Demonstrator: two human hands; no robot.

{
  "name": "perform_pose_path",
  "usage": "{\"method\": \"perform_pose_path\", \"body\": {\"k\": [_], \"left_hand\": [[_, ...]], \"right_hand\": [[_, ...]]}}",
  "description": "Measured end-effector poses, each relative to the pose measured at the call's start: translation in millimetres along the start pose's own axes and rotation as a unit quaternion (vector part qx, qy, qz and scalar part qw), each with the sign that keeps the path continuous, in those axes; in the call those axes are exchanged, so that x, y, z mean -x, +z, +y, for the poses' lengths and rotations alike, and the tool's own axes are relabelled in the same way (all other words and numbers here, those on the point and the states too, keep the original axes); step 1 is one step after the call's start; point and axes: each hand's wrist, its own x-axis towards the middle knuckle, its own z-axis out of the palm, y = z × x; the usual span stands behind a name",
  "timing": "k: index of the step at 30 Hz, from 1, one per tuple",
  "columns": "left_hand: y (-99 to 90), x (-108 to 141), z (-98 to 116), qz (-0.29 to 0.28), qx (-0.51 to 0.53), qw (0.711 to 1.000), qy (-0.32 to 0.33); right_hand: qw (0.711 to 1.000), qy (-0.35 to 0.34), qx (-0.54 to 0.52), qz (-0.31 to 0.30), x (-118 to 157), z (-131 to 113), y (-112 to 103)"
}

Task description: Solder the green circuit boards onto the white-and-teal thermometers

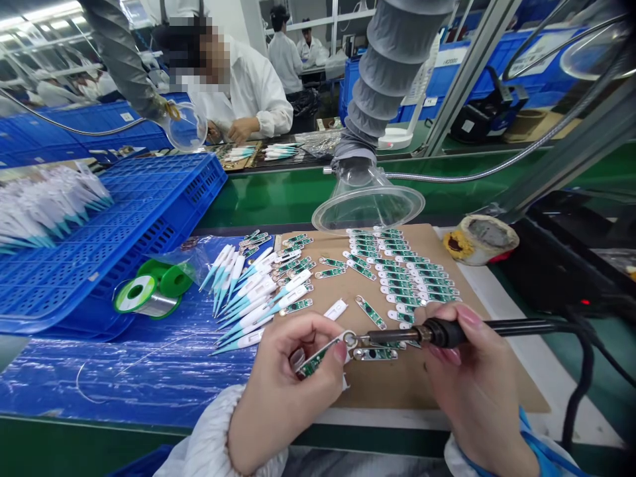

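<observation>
My left hand point(293, 391) is closed around a small green circuit board point(314, 363) on a white carrier, its round metal end pointing right. In my right hand point(472, 377) is a soldering iron point(440, 332), gripped by its black handle. The iron's tip meets or nearly meets the round end of the board; exact contact is too small to tell. Beneath the hands lies a brown board point(348, 288) bearing rows of similar circuit boards point(400, 289). Left of these, white and teal digital thermometers point(256, 298) lie in a loose pile.
A solder spool point(149, 298) rests near a blue crate point(163, 179) holding more thermometers. A clear fume hood point(370, 205) hangs over the bench. At right are a round, stained holder point(481, 238) and the iron's cable point(586, 371). A co-worker point(248, 86) sits opposite.
</observation>
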Motion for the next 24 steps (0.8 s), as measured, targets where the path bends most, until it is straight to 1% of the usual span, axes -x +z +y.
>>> {"method": "perform_pose_path", "body": {"k": [6,10,14,16,18,19,21,22,24], "left_hand": [[0.4,2,1,0.001,-0.02,1.0,-0.002],[1.7,1,0,0.003,-0.024,1.0,-0.005],[0.7,0,-3,-0.014,-0.002,1.0,-0.013],[-0.8,-1,-4,-0.014,0.013,1.0,0.002],[-2.4,-1,-4,0.001,0.021,0.999,0.031],[-2.9,-2,-4,0.007,0.025,0.999,0.044],[-3.2,-3,-3,0.016,0.036,0.997,0.063],[-2.9,-3,-2,0.017,0.042,0.997,0.068],[-1.2,-4,0,0.014,0.065,0.995,0.072]], "right_hand": [[1.0,0.025,0.002,0.001,-2,2,2],[1.0,0.02,-0.01,-0.003,-4,5,2],[0.999,0.007,-0.048,-0.004,-6,2,1],[0.996,-0.01,-0.09,-0.002,-7,-1,-1],[0.994,-0.03,-0.108,-0.008,-5,-2,-3],[0.994,-0.04,-0.097,-0.014,-2,-2,-5],[0.996,-0.072,-0.026,-0.038,4,1,-6],[0.994,-0.087,0.02,-0.062,8,2,-6],[0.981,-0.11,0.091,-0.131,16,5,-5]]}}
